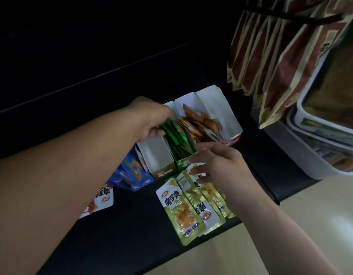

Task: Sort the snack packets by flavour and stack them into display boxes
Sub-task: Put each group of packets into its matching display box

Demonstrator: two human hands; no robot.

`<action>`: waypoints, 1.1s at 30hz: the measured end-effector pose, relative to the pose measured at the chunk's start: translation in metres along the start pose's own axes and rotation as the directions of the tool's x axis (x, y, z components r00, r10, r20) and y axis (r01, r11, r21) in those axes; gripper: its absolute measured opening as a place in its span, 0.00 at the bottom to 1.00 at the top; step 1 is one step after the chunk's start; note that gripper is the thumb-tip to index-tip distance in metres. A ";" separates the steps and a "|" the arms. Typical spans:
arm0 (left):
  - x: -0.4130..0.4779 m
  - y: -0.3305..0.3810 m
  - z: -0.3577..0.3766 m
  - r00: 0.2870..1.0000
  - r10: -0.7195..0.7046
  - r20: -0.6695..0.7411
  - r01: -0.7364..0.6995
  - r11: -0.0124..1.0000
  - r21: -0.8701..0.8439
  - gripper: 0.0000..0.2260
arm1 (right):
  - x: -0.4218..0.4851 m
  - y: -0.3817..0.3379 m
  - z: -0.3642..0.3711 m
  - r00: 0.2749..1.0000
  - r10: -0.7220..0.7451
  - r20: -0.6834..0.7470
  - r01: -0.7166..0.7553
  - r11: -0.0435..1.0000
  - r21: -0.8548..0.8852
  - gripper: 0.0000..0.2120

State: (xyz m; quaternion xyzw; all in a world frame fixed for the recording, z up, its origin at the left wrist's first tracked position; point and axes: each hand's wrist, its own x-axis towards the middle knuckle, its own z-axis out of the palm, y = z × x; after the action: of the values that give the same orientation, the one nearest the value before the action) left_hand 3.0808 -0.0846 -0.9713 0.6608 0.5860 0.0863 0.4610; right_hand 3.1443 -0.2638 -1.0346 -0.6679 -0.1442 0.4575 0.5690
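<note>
On a black shelf stand several display boxes. My left hand grips a bunch of green packets standing in the green box. To its left is a gold box with a white inner wall, and a blue box with blue packets. Behind, a red-and-white box holds orange packets. My right hand hovers with fingers apart over several yellow-green packets lying flat in front of the boxes.
A red-and-white packet lies at the shelf's left, partly under my left arm. Brown and gold bags hang from a hook at upper right. White tubs of goods stand at right. The beige floor lies below the shelf edge.
</note>
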 end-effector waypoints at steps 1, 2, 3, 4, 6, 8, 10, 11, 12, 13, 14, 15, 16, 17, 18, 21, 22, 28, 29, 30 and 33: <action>0.000 0.003 -0.002 1.000 0.002 -0.001 -0.002 1.000 -0.030 0.07 | -0.002 0.002 -0.004 1.000 -0.003 -0.016 0.003 1.000 -0.008 0.07; -0.002 0.003 -0.004 1.000 0.006 -0.009 -0.007 0.998 -0.055 0.08 | -0.005 0.006 -0.007 0.999 -0.008 -0.032 0.008 1.000 -0.027 0.08; -0.006 0.001 -0.007 0.999 0.029 -0.039 -0.031 0.998 -0.049 0.07 | -0.008 0.010 -0.011 0.999 -0.011 -0.048 0.008 0.999 -0.052 0.08; -0.014 -0.004 -0.009 0.993 0.082 -0.085 -0.084 0.996 -0.018 0.06 | -0.012 0.015 -0.015 0.998 -0.011 -0.067 0.006 0.997 -0.073 0.08; -0.038 -0.025 -0.011 0.955 0.236 -0.182 -0.241 0.971 -0.004 0.04 | -0.019 0.026 -0.022 0.995 -0.014 -0.104 0.004 0.996 -0.093 0.08; -0.068 -0.060 -0.006 0.945 0.280 -0.170 -0.291 0.956 -0.046 0.04 | -0.026 0.037 -0.025 0.994 -0.005 -0.108 -0.006 0.995 -0.103 0.08; -0.097 -0.108 0.011 0.986 0.166 -0.023 -0.168 0.983 -0.079 0.05 | -0.035 0.049 -0.027 0.996 -0.007 -0.087 -0.003 0.993 -0.118 0.08; -0.108 -0.131 0.021 0.996 0.071 0.059 -0.067 0.995 -0.070 0.05 | -0.039 0.054 -0.027 0.996 -0.029 -0.085 0.018 0.990 -0.136 0.09; -0.114 -0.153 0.033 0.994 -0.015 0.110 0.021 0.998 -0.051 0.04 | -0.044 0.061 -0.028 0.994 -0.070 -0.086 0.054 0.984 -0.172 0.09; -0.117 -0.174 0.045 0.989 -0.070 0.126 0.073 0.997 -0.017 0.04 | -0.046 0.068 -0.028 0.990 -0.118 -0.080 0.097 0.969 -0.227 0.10; -0.119 -0.190 0.054 0.989 -0.088 0.122 0.086 0.996 0.019 0.05 | -0.049 0.075 -0.026 0.985 -0.164 -0.060 0.138 0.943 -0.303 0.11; -0.120 -0.202 0.063 0.992 -0.068 0.106 0.061 0.996 0.068 0.06 | -0.051 0.082 -0.024 0.978 -0.207 -0.030 0.178 0.900 -0.398 0.12; -0.119 -0.212 0.072 0.997 -0.018 0.080 0.007 0.991 0.133 0.08 | -0.052 0.088 -0.021 0.964 -0.265 0.003 0.230 0.833 -0.503 0.14; -0.118 -0.220 0.079 0.997 0.051 0.065 -0.064 0.973 0.222 0.13 | -0.053 0.096 -0.017 0.943 -0.331 0.031 0.283 0.750 -0.597 0.14; -0.119 -0.224 0.086 0.992 0.104 0.068 -0.121 0.943 0.311 0.20 | -0.052 0.104 -0.012 0.925 -0.374 0.060 0.315 0.670 -0.672 0.15; -0.120 -0.223 0.098 0.987 0.108 0.116 -0.149 0.885 0.441 0.31 | -0.049 0.121 -0.005 0.923 -0.368 0.108 0.303 0.524 -0.796 0.22; -0.120 -0.221 0.100 0.986 0.113 0.119 -0.156 0.876 0.457 0.33 | -0.047 0.123 -0.006 0.926 -0.358 0.122 0.305 0.516 -0.800 0.23; -0.120 -0.238 0.100 0.983 0.154 0.104 -0.183 0.902 0.391 0.35 | -0.047 0.125 -0.005 0.941 -0.258 0.221 0.337 0.629 -0.701 0.20; -0.121 -0.240 0.098 0.987 0.138 0.078 -0.157 0.923 0.352 0.35 | -0.048 0.128 -0.003 0.942 -0.234 0.241 0.336 0.656 -0.676 0.20; -0.123 -0.243 0.095 0.991 0.120 0.051 -0.130 0.939 0.317 0.35 | -0.050 0.130 -0.001 0.936 -0.242 0.258 0.353 0.667 -0.656 0.20; -0.125 -0.252 0.086 0.996 0.088 -0.017 -0.079 0.956 0.283 0.35 | -0.053 0.139 0.006 0.903 -0.336 0.268 0.429 0.673 -0.602 0.16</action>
State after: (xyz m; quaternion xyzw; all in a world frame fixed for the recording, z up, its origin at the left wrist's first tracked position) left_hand 2.9246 -0.2637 -1.1451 0.7426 0.5706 0.0312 0.3493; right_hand 3.0656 -0.3413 -1.1344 -0.7449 -0.4680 0.2930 0.3746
